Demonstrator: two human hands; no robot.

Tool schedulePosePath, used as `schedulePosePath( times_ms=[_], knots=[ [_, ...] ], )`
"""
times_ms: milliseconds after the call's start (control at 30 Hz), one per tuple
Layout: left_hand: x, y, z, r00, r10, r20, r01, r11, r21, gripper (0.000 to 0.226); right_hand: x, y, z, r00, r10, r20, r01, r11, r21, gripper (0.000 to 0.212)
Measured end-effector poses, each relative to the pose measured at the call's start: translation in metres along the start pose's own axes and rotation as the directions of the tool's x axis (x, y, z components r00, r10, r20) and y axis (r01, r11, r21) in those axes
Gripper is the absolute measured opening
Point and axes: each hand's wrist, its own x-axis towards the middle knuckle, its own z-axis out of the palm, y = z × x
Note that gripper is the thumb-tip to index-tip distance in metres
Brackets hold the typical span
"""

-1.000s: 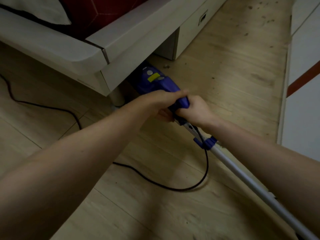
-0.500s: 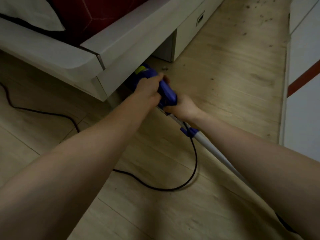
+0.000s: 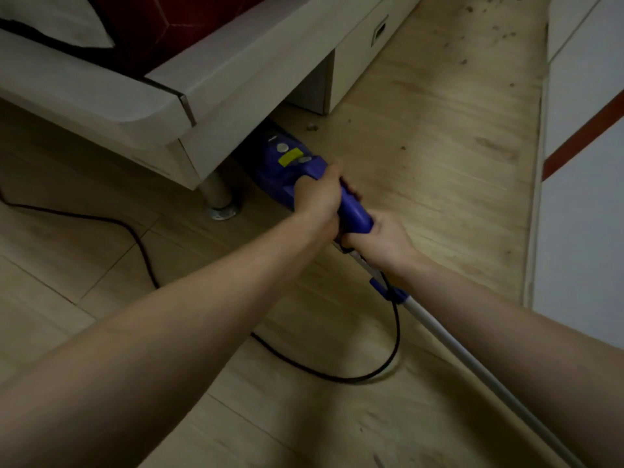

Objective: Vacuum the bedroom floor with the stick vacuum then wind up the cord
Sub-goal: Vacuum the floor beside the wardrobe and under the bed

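Observation:
The blue stick vacuum (image 3: 291,161) lies low along the wood floor, its front end hidden under the white bed frame (image 3: 216,79). My left hand (image 3: 317,194) grips the blue body just behind the yellow label. My right hand (image 3: 380,236) grips the rear of the blue handle where the silver tube (image 3: 472,363) begins and runs back to the lower right. The black cord (image 3: 393,342) leaves a blue clip on the tube, loops on the floor and trails off to the left.
A metal bed leg (image 3: 219,197) stands just left of the vacuum. A white drawer unit (image 3: 358,52) sits under the bed farther back. White cabinet doors (image 3: 584,163) with a red stripe line the right side. Dark crumbs (image 3: 312,127) dot the floor ahead.
The vacuum has slid back out from under the bed toward me, so its yellow label and buttons show again. Both hands kept their grip.

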Motion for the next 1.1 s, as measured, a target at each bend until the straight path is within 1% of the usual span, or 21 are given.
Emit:
schedulePosePath(
  times_ms=[67,133,200,300,367,467,533,567,633,700,833,933,1000,1100],
  knots=[
    [-0.004,-0.011,0.009,1.0,-0.006,-0.02,0.006,1.0,-0.022,0.031,-0.007,0.004,-0.002,0.998,0.038,-0.042,-0.036,0.999,0.031,0.021],
    [-0.003,-0.01,0.016,0.998,0.001,-0.062,0.0,1.0,0.023,0.029,-0.004,0.002,-0.001,0.994,0.075,-0.079,-0.067,0.993,0.097,0.016],
    [0.002,0.0,0.018,0.994,0.024,-0.109,-0.017,0.998,0.061,0.025,0.005,-0.006,0.004,0.993,0.085,-0.082,-0.072,0.986,0.149,0.013],
    [0.011,0.019,0.013,0.987,0.034,-0.156,-0.02,0.996,0.088,0.024,0.019,-0.019,0.012,0.996,0.06,-0.061,-0.054,0.994,0.097,0.024],
    [0.014,0.025,0.008,0.986,0.037,-0.162,-0.022,0.996,0.092,0.024,0.022,-0.023,0.017,0.997,0.061,-0.052,-0.057,0.996,0.07,0.023],
    [0.005,0.017,0.006,0.989,-0.005,-0.15,0.02,0.995,0.094,0.023,0.008,-0.019,0.015,0.993,0.102,-0.055,-0.101,0.995,0.021,0.019],
    [-0.009,-0.001,0.01,0.992,-0.045,-0.122,0.054,0.996,0.071,0.025,-0.01,-0.009,0.007,0.989,0.139,-0.059,-0.139,0.99,0.01,0.018],
    [-0.017,-0.013,0.014,0.993,-0.062,-0.101,0.068,0.996,0.057,0.026,-0.022,-0.002,0.0,0.983,0.171,-0.063,-0.171,0.985,0.007,0.014],
    [-0.034,-0.037,0.024,0.995,-0.074,-0.061,0.076,0.997,0.034,0.029,-0.043,0.013,-0.014,0.964,0.255,-0.079,-0.257,0.966,-0.006,0.012],
    [-0.05,-0.061,0.033,0.996,-0.08,-0.04,0.082,0.995,0.05,0.031,-0.064,0.027,-0.029,0.94,0.326,-0.104,-0.329,0.944,-0.013,0.013],
    [-0.068,-0.081,0.046,0.994,-0.105,-0.012,0.106,0.992,0.072,0.032,-0.08,0.037,-0.043,0.9,0.413,-0.135,-0.415,0.91,0.019,0.015],
    [-0.059,-0.07,0.048,0.998,-0.063,-0.019,0.064,0.994,0.084,0.033,-0.068,0.03,-0.036,0.904,0.39,-0.175,-0.381,0.921,0.08,0.017],
    [-0.047,-0.056,0.045,0.999,-0.035,-0.017,0.037,0.996,0.077,0.033,-0.053,0.023,-0.028,0.916,0.351,-0.195,-0.341,0.936,0.085,0.018],
    [-0.022,-0.03,0.03,0.999,-0.05,-0.015,0.051,0.998,0.041,0.032,-0.028,0.007,-0.009,0.948,0.258,-0.185,-0.249,0.966,0.072,0.015]
  ],
)
